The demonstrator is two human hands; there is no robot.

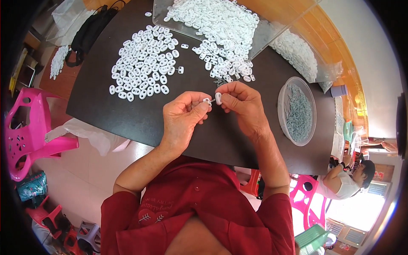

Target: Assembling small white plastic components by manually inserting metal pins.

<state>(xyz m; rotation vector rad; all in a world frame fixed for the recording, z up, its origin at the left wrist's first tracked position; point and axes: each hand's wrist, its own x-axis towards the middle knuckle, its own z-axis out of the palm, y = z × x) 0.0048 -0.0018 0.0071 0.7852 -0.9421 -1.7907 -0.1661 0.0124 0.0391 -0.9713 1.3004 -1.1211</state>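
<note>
Over the middle of the dark table [127, 114], the left hand [182, 117] pinches a small white ring [207, 101] while the right hand [242, 104] grips a white oval piece [218, 98] just beside it — piles of white pieces [144, 63] lie farther off.

Red short-sleeved collared shirt [199, 204], small buttons, pale leaf embroidery on the chest; bare forearms.
</note>
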